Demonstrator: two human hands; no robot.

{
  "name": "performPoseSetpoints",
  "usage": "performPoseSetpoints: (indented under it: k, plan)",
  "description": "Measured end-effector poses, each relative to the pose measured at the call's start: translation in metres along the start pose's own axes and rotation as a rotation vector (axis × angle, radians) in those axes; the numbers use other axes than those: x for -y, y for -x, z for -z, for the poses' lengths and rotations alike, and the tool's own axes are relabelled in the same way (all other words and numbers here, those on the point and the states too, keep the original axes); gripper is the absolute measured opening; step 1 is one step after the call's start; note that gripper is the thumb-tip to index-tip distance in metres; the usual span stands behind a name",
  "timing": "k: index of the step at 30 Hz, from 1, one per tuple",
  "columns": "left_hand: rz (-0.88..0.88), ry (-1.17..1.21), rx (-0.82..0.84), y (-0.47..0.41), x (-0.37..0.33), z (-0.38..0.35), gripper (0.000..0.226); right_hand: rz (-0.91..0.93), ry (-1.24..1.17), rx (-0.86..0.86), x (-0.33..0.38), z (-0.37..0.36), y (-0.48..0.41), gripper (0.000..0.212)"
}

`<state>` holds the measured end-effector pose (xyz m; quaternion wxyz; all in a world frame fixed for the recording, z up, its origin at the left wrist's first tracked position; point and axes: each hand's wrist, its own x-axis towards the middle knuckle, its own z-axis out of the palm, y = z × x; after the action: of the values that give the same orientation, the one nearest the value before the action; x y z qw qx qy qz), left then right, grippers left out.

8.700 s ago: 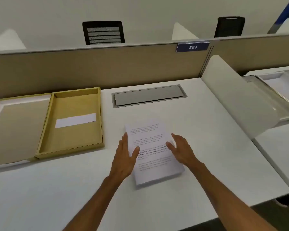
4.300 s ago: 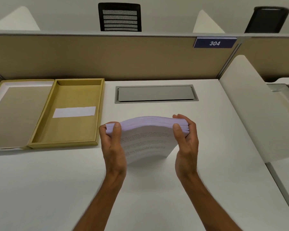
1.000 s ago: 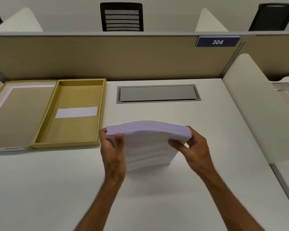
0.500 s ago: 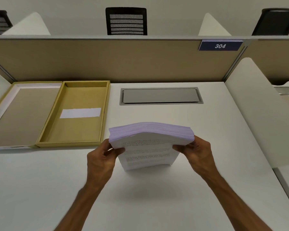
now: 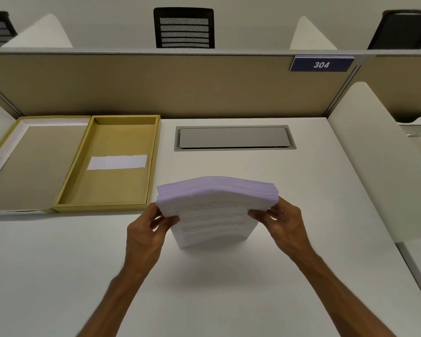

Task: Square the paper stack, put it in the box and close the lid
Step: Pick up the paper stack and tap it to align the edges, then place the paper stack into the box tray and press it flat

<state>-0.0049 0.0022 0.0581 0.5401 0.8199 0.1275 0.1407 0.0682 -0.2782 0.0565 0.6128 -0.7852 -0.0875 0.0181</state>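
Note:
A thick stack of printed white paper (image 5: 214, 215) stands on its lower edge on the white desk (image 5: 229, 288), slightly bowed, its top edge facing me. My left hand (image 5: 148, 229) grips its upper left corner and my right hand (image 5: 281, 223) grips its upper right corner. To the left lies the open yellow box (image 5: 153, 161) with a white label on its floor. Its lid (image 5: 32, 164) lies flat beside it, further left, inner side up.
A grey cable hatch (image 5: 233, 137) is set into the desk behind the stack. A beige partition (image 5: 156, 86) with a blue sign "304" closes the back. A white curved divider (image 5: 384, 161) bounds the right side. Chair backs show beyond the partition.
Both hands slid from the stack's sides to its upper corners. The stack stays upright on the desk and has shifted slightly toward me.

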Motion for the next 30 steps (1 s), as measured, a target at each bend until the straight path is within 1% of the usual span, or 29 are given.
performPoseSetpoints:
  k: [3,5,10,13,15,17,19,22,25,30]
  plan:
    - [0.043,-0.010,0.050,0.002,0.012,0.001,0.046,-0.042,0.029,0.036,-0.004,-0.001,0.001,0.048]
    - [0.061,-0.002,0.053,0.003,0.017,0.000,0.044,-0.067,0.054,0.057,-0.009,-0.002,0.003,0.051]
    - [0.082,-0.004,-0.016,-0.001,0.017,-0.006,0.036,-0.067,0.003,0.013,-0.016,-0.008,0.002,0.040]
    - [0.095,0.001,-0.023,-0.009,0.013,-0.005,0.035,-0.082,-0.003,0.028,-0.014,-0.008,-0.005,0.043]
    - [0.099,0.011,0.008,-0.017,0.010,-0.001,0.030,-0.092,0.011,0.058,-0.013,-0.007,-0.011,0.042]
    - [0.111,0.052,0.036,-0.024,0.007,0.003,0.026,-0.105,-0.011,0.087,-0.012,-0.006,-0.017,0.033]
    - [0.148,0.130,0.062,-0.030,0.006,0.008,0.029,-0.117,-0.057,0.108,-0.010,-0.006,-0.023,0.029]
    - [0.227,0.234,0.092,-0.035,0.006,0.012,0.035,-0.162,-0.132,0.136,-0.007,-0.007,-0.029,0.032]
    - [0.295,0.279,0.073,-0.036,0.003,0.016,0.039,-0.229,-0.196,0.187,-0.008,-0.009,-0.033,0.035]
    - [0.390,0.324,0.021,-0.034,0.003,0.023,0.034,-0.301,-0.234,0.202,-0.001,-0.022,-0.034,0.033]
